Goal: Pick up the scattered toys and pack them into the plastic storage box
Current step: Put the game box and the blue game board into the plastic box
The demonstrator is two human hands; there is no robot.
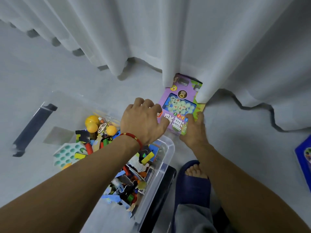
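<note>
Both hands on the purple game box [180,105], which lies flat on the grey floor [50,78] at the foot of the white curtain [185,39], its far end tucked under the curtain hem. Right hand [193,130] grips the box's near right corner, thumb on the printed face, fingers wrapped round the edge and mostly hidden beneath. Left hand [143,121] lies over the near left side with fingers spread and bent, thumb pressed to the face beside the large printed characters; whether the fingertips hook under the left edge cannot be told from this angle. A red cord bracelet [134,136] sits on the left wrist. Box face shows a clear window with pale round pieces inside. Just near of the game box, under the left forearm, stands the clear plastic storage box [168,148], open, heaped with mixed toys: yellow balls [91,123], coloured blocks, puzzle pieces, a white tray with teal dots [67,153]. Its rim nearly meets the game box's near edge. A foot in a dark blue slipper [193,180] stands right of the storage box. A blue flat item [304,158] lies at the far right frame edge, only partly visible.
</note>
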